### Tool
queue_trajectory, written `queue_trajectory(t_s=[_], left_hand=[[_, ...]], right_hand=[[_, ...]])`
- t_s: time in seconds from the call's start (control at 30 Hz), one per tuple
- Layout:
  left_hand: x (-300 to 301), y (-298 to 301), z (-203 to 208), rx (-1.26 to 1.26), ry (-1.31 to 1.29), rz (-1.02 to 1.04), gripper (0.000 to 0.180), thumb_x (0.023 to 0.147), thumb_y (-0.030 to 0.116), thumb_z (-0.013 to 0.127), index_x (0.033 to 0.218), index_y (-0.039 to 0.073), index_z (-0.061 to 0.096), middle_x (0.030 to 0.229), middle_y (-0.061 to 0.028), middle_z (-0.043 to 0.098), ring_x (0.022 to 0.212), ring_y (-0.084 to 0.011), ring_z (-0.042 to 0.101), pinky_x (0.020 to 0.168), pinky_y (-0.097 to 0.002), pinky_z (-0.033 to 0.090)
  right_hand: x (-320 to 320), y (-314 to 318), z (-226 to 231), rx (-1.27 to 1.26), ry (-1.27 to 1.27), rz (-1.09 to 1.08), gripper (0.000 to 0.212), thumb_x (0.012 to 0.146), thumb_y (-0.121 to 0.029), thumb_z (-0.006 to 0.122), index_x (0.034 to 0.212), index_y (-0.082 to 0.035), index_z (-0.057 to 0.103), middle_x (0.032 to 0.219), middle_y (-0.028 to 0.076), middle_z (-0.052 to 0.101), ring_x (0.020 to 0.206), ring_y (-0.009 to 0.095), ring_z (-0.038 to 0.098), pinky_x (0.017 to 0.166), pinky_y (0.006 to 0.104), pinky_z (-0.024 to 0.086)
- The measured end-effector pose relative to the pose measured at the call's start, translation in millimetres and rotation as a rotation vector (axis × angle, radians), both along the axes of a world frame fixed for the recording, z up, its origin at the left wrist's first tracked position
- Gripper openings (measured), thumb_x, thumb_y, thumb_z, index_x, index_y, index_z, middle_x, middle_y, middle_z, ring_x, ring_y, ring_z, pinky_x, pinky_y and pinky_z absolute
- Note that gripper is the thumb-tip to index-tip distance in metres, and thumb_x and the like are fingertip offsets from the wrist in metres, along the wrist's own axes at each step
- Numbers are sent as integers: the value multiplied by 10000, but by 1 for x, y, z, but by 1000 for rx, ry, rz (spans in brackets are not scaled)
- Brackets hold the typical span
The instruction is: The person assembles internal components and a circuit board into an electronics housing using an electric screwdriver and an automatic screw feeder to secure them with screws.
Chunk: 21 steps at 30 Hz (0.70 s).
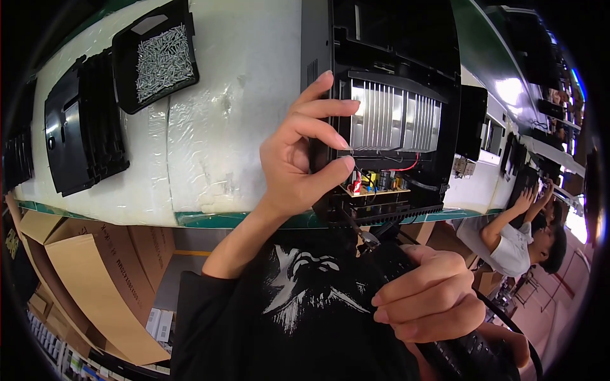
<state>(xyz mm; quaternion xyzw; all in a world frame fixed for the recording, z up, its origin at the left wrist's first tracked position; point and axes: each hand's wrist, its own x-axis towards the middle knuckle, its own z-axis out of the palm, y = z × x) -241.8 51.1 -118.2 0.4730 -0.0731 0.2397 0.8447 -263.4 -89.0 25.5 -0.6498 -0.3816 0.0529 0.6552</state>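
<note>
My left hand (295, 155) is over the left edge of an open black device housing (316, 38). Its thumb and one finger close in a pinch, while the others stretch out. Anything between those tips is too small to make out. Beside them in the housing sit a silver finned heat sink (394, 120) and a small circuit board (381, 190) with coloured parts and wires. My right hand (435, 295) wraps round a black power screwdriver (387, 255) in front of my chest. The tool's metal collar and thin bit point up toward the housing's near edge.
A black tray of silver screws (164, 63) lies at the far left of the plastic-covered bench (216, 140), near stacked black panels (82, 124). Cardboard boxes (105, 286) stand below the bench's green edge. A co-worker (502, 244) is at the right.
</note>
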Motion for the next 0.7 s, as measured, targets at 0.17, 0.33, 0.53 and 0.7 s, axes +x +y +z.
queue_trajectory(t_s=[0.17, 0.33, 0.53, 0.7], left_hand=[[1, 1, -1, 125, -14, 41, 204, 704, -39, 683, 837, 78, 583, 1135, -143, 623, 1329, -349, 338, 1079, -437, 248], [2, 2, -3, 160, -21, 43, 201, 705, -29, 689, 836, 84, 588, 1123, -139, 631, 1319, -356, 351, 1075, -438, 255], [5, -1, 1, 187, -8, 98, 192, 687, -66, 620, 808, 80, 590, 1102, -137, 640, 1302, -361, 375, 1070, -437, 265], [3, -6, 9, 172, 35, 235, 180, 620, -84, 542, 716, 62, 584, 1006, -124, 671, 1232, -362, 461, 1021, -435, 349]], right_hand=[[0, -1, -2, 28, -7, -30, 92, 679, 6, 642, 681, -64, 583, 623, 80, 630, 569, 174, 630, 386, 233, 155], [1, 0, -4, 94, -23, -57, 95, 667, 7, 645, 661, -61, 580, 620, 78, 628, 566, 175, 629, 385, 238, 153], [4, 4, -7, 36, 15, -37, 82, 675, -7, 646, 680, -54, 580, 627, 82, 628, 562, 188, 625, 394, 231, 178], [13, 14, -6, 35, -20, 92, 57, 701, -14, 637, 713, -30, 583, 650, 118, 633, 547, 224, 616, 382, 228, 250]])
